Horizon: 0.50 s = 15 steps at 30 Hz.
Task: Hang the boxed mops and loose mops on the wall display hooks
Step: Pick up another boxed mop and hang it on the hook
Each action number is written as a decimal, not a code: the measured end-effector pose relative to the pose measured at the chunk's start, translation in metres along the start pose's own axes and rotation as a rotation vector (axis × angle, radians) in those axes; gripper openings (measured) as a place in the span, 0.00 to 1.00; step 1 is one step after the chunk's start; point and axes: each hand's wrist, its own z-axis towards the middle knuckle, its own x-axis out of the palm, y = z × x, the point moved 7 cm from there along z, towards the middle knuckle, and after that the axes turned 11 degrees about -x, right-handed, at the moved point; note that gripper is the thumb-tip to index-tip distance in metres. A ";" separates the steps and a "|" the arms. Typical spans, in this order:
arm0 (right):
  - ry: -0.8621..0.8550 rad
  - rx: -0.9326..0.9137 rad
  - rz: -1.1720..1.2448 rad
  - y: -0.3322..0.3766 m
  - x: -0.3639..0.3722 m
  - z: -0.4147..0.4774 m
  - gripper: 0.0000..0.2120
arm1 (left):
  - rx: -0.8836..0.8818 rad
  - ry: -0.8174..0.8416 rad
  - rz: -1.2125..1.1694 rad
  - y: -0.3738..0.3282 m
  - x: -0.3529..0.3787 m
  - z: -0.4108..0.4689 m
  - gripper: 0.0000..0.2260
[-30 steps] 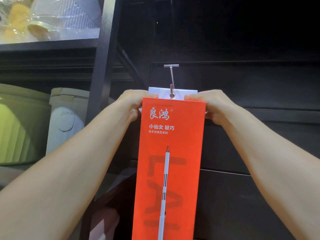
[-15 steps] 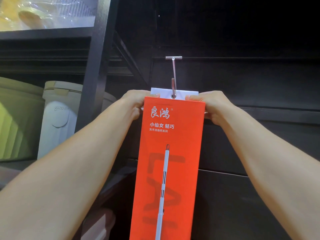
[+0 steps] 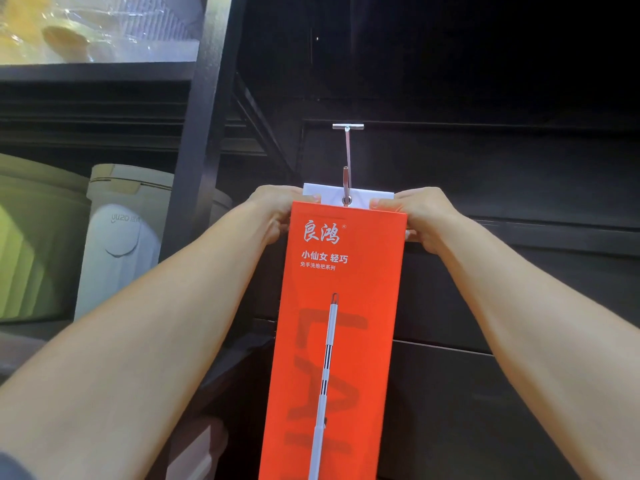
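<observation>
Together, left hand (image 3: 277, 213) and right hand (image 3: 420, 216) grip orange 良鸿 box (image 3: 341, 341), tab (image 3: 367, 196) at hook (image 3: 347, 150)

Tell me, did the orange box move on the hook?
Yes, slightly downward. The orange box has its hole farther below the wall plate of the hook than a second ago. The left hand and right hand still grip its top.

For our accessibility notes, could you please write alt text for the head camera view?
A left hand and a right hand hold the top corners of a tall orange mop box, the hole in its white hang tab at the tip of a metal wall hook on a dark panel. Left of it, a white bin sits behind a dark shelf post.
</observation>
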 end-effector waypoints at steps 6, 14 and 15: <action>-0.012 0.015 -0.058 0.005 -0.004 -0.005 0.09 | 0.022 -0.003 -0.016 -0.003 -0.001 -0.009 0.09; -0.030 0.011 -0.171 0.020 -0.010 -0.016 0.16 | -0.004 -0.060 -0.028 -0.011 -0.004 -0.022 0.13; -0.017 0.007 -0.199 0.023 -0.010 -0.017 0.15 | 0.001 -0.063 -0.001 -0.013 -0.004 -0.024 0.14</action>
